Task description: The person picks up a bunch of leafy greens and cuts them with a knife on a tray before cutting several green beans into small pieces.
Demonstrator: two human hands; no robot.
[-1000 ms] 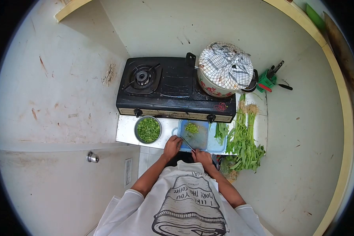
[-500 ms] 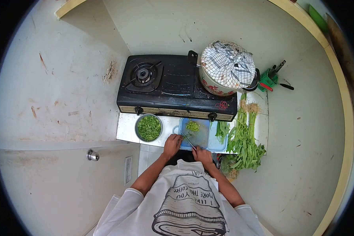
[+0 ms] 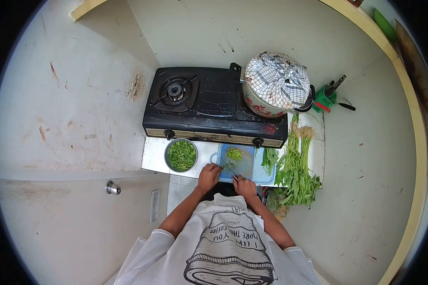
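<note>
My right hand [image 3: 245, 185] is wrapped round the handle of a knife [image 3: 228, 168], whose blade slants up and left over the blue cutting board [image 3: 245, 169]. At the board's lower left edge, my left hand [image 3: 209, 176] has its fingers bent together close to the knife tip. Whatever they pinch is too small to make out. A small heap of chopped greens [image 3: 233, 153] lies on the upper part of the board. Some uncut leaves [image 3: 270, 158] rest at its right side. Left of the board stands a round bowl [image 3: 166, 156] filled with chopped greens [image 3: 181, 155].
Long leafy stalks with roots [image 3: 297, 164] lie right of the board, hanging over the counter edge. Behind is a black two-burner stove [image 3: 216, 97], bearing a cloth-covered pot [image 3: 266, 110]. A green basket [image 3: 323, 97] holds knives. A door knob [image 3: 112, 187] is at left.
The whole view has shifted slightly. Both hands and the knife stay in nearly the same place over the board.
</note>
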